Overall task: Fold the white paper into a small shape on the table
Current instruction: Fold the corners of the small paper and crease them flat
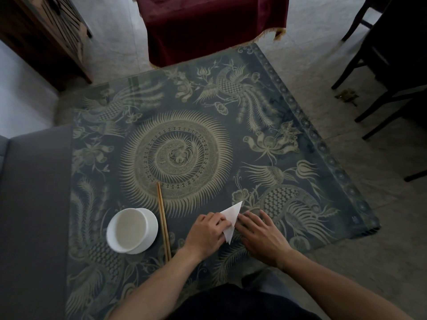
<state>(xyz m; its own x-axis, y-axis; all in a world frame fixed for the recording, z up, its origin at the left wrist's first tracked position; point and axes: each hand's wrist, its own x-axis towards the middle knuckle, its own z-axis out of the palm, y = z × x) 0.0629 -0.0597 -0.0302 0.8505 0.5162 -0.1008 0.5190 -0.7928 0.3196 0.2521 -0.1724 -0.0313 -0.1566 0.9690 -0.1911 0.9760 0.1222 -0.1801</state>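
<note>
The white paper [231, 219] lies on the bench [300, 139] at about 5 o'clock from the round sunburst pattern at the bench's centre, folded into a narrow pointed shape with one tip toward 1 o'clock and the other toward 6 o'clock. The left hand [208, 232] sits on the paper's 9 o'clock side, its fingers [221, 221] curled and pinching the paper's edge against the bench. The right hand [258, 232] lies flat and spread on the 3 o'clock side, its fingertips [241, 219] touching the paper's long edge, gripping nothing. At 9 o'clock from the hands, a pair of wooden chopsticks [163, 219] lies close together, running from 12 to 6 o'clock. Just beyond them stands a white bowl [131, 229] on the bench. A dark red cloth [208, 26] with a gold fringe hangs at the bench's 12 o'clock side.
</note>
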